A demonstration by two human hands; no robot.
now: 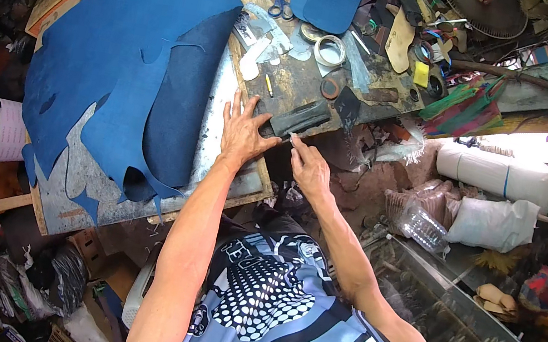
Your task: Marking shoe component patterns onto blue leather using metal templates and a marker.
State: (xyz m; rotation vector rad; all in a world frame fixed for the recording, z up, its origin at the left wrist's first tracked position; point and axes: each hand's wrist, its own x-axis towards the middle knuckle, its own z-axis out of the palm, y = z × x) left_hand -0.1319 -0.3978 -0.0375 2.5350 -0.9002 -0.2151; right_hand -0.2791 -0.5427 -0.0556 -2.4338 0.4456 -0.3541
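Note:
My left hand (pixel 244 131) lies flat with spread fingers on the front edge of the wooden workbench (pixel 269 94). Its thumb reaches toward the near end of a dark grey oblong block (pixel 302 118) at the bench edge. Just below that block, my right hand (pixel 310 170) is closed, thumb and fingers pinched on something small and thin that I cannot make out. A yellow pencil-like stick (pixel 269 85) lies beyond my left fingers. To the left, a big blue leather sheet (pixel 121 44) with cut-out edges spreads over a pale board (pixel 95 181).
Scissors (pixel 281 8), a tape roll (pixel 329 51), a blue cut piece (pixel 325 2) and a tan sole-shaped piece (pixel 399 41) crowd the bench's far part. Right of me are a white roll (pixel 507 182), a plastic bottle (pixel 425 227) and a white sack (pixel 494 222).

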